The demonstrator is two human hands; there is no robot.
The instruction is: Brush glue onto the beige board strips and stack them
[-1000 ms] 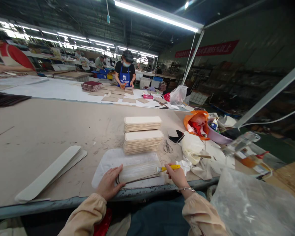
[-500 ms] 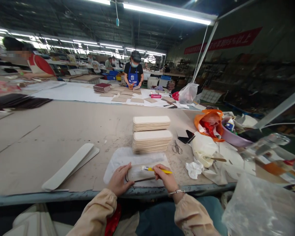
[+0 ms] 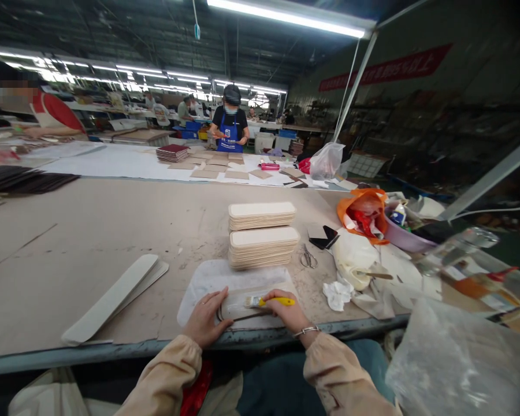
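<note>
My right hand (image 3: 288,315) grips a brush by its yellow handle (image 3: 283,301). The pale bristles (image 3: 253,301) rest on the upper face of a light, long panel (image 3: 236,303) with a dark strip along its near edge. At the panel's left end, my left hand (image 3: 207,319) holds it, fingers on the far side and thumb by the near edge. Under the panel lies a whitish rounded sheet (image 3: 195,286), partly covered. Just beyond stand two stacks of cream rounded panels, a nearer stack (image 3: 264,248) and a farther stack (image 3: 262,216).
Two long white strips (image 3: 117,300) lie at left. To the right are scissors (image 3: 308,258), crumpled tissue (image 3: 338,294), an orange bag (image 3: 361,214) and a clear plastic bag (image 3: 455,358). A co-worker in a blue apron (image 3: 229,134) stands across the table; another person is at far left.
The brush has shifted slightly along the panel and its handle sits lower in my right hand. My left hand stays at the panel's end. The whole view has shifted a little.
</note>
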